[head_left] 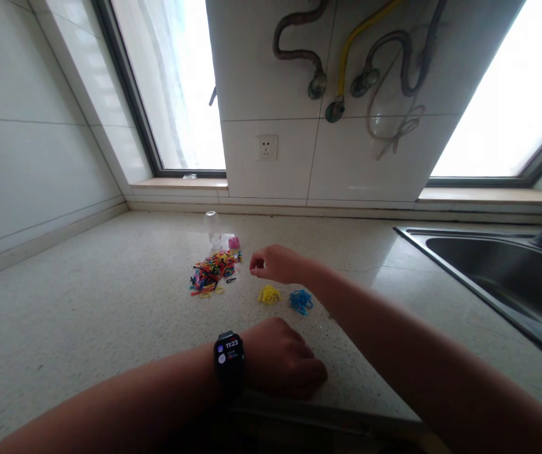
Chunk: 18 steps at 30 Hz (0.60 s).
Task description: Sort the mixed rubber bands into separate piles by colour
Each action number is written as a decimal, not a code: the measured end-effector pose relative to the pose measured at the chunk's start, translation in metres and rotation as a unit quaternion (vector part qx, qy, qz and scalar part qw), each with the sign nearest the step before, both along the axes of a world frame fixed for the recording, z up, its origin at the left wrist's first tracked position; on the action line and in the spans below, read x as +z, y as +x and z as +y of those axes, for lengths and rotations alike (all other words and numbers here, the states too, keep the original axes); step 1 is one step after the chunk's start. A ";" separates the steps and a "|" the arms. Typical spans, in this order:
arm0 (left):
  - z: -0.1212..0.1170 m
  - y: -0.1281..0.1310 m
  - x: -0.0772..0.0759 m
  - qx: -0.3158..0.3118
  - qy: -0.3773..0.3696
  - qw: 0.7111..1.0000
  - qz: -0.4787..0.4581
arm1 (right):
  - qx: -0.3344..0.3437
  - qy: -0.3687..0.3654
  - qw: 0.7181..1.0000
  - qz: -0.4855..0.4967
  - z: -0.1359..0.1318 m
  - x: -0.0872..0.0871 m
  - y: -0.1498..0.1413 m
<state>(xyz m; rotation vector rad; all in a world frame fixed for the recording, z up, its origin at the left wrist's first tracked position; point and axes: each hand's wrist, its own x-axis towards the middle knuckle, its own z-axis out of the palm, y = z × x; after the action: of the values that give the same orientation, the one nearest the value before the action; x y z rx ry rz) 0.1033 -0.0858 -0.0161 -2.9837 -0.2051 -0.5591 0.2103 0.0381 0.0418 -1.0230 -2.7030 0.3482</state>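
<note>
A mixed heap of small colourful rubber bands (215,271) lies on the pale speckled counter. My right hand (275,263) hovers just right of the heap, thumb and fingers curled into a pinch. Whatever it may hold is too small to make out. Below it sit a little pile of yellow rubber bands (270,294) and, further right, a pile of blue rubber bands (301,302). Closed in a loose fist, my left hand (285,359) rests near the counter's front edge, below both piles; nothing shows in it. A black smartwatch (229,353) is on the left wrist.
Behind the heap stand a clear plastic bottle (212,229) and a small pink object (234,243), perhaps its cap. A steel sink (488,265) is set into the counter at right. On the tiled back wall are a socket (267,147) and several hoses with valves.
</note>
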 end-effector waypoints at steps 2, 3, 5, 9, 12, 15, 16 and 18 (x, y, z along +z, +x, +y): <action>0.000 0.000 0.001 0.002 0.002 1.000 0.004 | 0.005 0.029 0.998 -0.053 0.000 -0.003 -0.020; -0.001 0.000 0.001 0.002 0.003 1.000 0.005 | 0.005 0.040 0.996 -0.074 0.000 -0.006 -0.028; 0.000 0.000 0.001 -0.002 0.004 1.000 0.005 | 0.006 0.060 0.993 -0.102 0.003 -0.011 -0.039; 0.001 0.000 0.000 -0.008 0.002 1.000 0.005 | 0.002 0.083 0.989 -0.121 0.009 -0.022 -0.048; 0.002 0.000 -0.002 -0.010 0.002 1.000 0.005 | -0.001 0.078 0.989 -0.126 0.010 -0.025 -0.051; 0.003 0.000 -0.002 -0.011 0.002 1.000 0.003 | -0.011 0.080 0.989 -0.125 0.008 -0.025 -0.053; 0.003 0.000 -0.002 -0.011 0.003 1.000 0.003 | -0.015 0.081 0.989 -0.124 0.007 -0.024 -0.053; 0.003 0.000 -0.002 -0.012 0.006 1.000 0.004 | -0.022 0.082 0.990 -0.113 0.004 -0.022 -0.050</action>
<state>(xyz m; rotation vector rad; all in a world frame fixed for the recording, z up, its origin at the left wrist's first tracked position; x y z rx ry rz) 0.1037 -0.0831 -0.0178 -2.9799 -0.1635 -0.5476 0.1599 0.0424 0.0202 -1.1318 -2.8429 0.0008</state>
